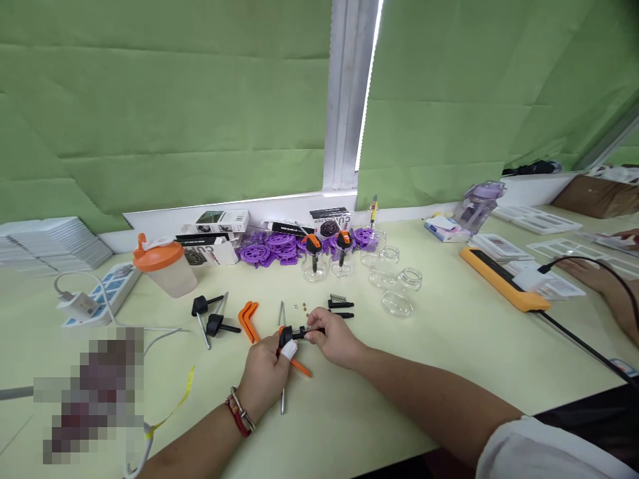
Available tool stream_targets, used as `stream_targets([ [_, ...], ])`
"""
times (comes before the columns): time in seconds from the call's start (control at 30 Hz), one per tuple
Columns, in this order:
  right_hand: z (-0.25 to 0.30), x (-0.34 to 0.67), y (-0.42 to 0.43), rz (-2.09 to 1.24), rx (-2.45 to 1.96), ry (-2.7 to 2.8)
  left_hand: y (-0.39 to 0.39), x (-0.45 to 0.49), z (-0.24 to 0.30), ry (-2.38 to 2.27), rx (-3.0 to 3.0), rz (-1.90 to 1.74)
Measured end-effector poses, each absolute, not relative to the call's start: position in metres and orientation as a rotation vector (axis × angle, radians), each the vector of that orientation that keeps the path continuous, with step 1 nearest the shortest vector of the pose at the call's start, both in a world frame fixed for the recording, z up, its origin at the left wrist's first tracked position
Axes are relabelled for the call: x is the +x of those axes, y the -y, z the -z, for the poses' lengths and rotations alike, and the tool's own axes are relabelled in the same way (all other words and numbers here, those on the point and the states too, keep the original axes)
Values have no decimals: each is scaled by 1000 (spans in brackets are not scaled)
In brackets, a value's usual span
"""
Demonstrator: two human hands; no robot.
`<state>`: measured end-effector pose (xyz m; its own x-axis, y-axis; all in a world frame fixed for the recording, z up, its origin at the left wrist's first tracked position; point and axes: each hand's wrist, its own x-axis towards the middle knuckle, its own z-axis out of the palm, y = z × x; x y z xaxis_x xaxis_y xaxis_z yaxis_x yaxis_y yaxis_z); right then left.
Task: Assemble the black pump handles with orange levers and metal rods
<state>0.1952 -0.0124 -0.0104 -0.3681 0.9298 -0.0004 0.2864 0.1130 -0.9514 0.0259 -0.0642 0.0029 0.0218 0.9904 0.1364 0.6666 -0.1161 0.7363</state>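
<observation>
Low over the table, my left hand is closed around a black-and-orange cap assembly with a thin metal tube pointing down toward me and an orange lever. My right hand pinches the black stem at the assembly's right end, where some bare metal shows. Beyond that hand lie a small spring and black stems. A few tiny brass-coloured pieces and metal rods rest nearby. Left of my hands are orange levers and two black caps with metal tubes.
Glass bottles stand behind my hands, two with black-and-orange tops. Purple plastic parts and boxes line the wall. An orange-lidded cup is left; a yellow power strip and another person's arm are right.
</observation>
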Motion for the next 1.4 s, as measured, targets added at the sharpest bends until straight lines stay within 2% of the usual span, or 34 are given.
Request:
stream_targets([
  [1.4, 19, 196, 10, -1257, -1175, 1754, 62, 25, 1, -1738, 1784, -830],
])
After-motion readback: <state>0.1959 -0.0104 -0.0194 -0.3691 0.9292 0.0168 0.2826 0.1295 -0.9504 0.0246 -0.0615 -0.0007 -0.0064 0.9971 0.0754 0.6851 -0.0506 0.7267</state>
